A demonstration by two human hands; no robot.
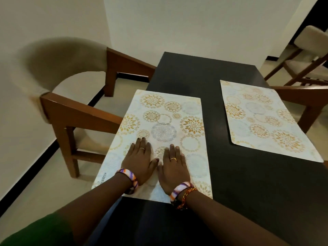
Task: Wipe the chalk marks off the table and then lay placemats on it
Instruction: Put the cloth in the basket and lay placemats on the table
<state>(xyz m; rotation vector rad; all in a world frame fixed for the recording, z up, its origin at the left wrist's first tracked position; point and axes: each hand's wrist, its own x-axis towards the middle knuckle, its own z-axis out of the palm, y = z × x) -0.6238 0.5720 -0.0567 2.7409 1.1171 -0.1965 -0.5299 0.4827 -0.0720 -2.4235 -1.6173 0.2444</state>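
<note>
A dark table (221, 174) runs away from me. Two pale placemats with gold and blue floral circles lie flat on it. The near placemat (165, 119) sits along the table's left edge, its left side hanging slightly past that edge. My left hand (139, 159) and my right hand (173, 166) both press palm-down on its near half, side by side, fingers spread, thumbs almost touching. The second placemat (262, 118) lies at the table's right side, untouched. No chalk marks show on the bare dark surface.
A wooden armchair (74, 110) with beige upholstery stands close against the table's left side. Another wooden chair arm (301, 95) reaches in at the right, and a third chair (308, 55) stands further back right. White walls close off the far end.
</note>
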